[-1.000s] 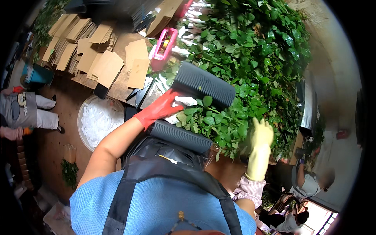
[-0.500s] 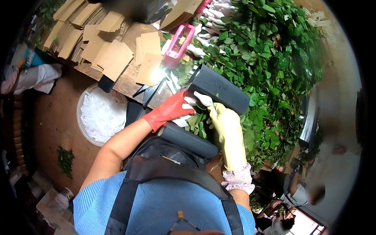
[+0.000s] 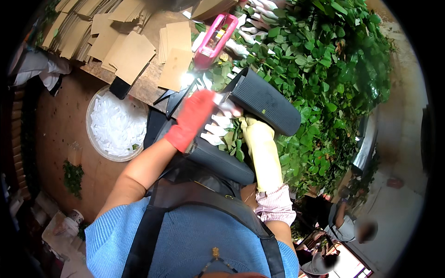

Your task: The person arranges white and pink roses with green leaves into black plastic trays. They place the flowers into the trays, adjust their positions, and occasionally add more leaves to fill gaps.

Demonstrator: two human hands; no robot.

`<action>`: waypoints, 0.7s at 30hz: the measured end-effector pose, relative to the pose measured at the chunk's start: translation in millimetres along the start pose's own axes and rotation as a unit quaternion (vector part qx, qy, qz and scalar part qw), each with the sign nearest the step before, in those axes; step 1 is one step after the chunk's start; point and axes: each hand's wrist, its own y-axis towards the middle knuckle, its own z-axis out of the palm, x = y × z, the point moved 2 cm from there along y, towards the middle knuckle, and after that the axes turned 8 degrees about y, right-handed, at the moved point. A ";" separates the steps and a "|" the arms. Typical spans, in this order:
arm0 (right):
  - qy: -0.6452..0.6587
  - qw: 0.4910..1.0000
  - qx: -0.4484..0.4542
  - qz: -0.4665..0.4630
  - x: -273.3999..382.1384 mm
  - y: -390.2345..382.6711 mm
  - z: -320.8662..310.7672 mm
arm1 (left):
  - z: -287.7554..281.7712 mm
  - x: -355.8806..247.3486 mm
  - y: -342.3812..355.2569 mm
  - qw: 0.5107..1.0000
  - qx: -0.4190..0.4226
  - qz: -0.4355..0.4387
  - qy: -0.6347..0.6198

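My left hand [image 3: 195, 113], in a red rubber glove, is smeared by motion, so its fingers cannot be read. It is close to a blurred white and pink flower bud [image 3: 229, 108]. My right hand [image 3: 257, 133], in a pale yellow glove, is closed just below that bud, apparently round its stem, which is hidden. Beneath the hands lie several white-sleeved buds [image 3: 214, 139] with green leaves. They lie between a dark ribbed trough [image 3: 266, 102] beyond my right hand and a second ribbed trough [image 3: 222, 162] near my body.
A pink tape dispenser [image 3: 215, 41], black scissors [image 3: 174, 103] and brown cardboard sheets [image 3: 134, 58] lie on the wooden table [image 3: 146, 85]. Leafy stems [image 3: 320, 88] are heaped at right. At left stands a tub of white strips [image 3: 116, 125]. People [image 3: 345, 227] are at lower right.
My left hand has moved up and turned, now blurred. The white-sleeved bud that stood above my right hand now shows as a pinkish blur between the hands. The view has shifted slightly.
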 end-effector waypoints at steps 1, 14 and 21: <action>0.024 1.000 0.003 0.005 0.5 -1.7 -2.8 | -20.8 -14.1 8.8 1.000 0.013 -0.012 -0.003; -0.045 0.999 -0.022 0.004 10.1 0.1 1.0 | -0.3 -12.4 18.9 0.914 0.223 -0.116 0.320; -0.058 0.997 -0.055 -0.014 8.6 3.6 6.0 | -0.5 5.3 1.4 0.973 0.150 -0.163 0.055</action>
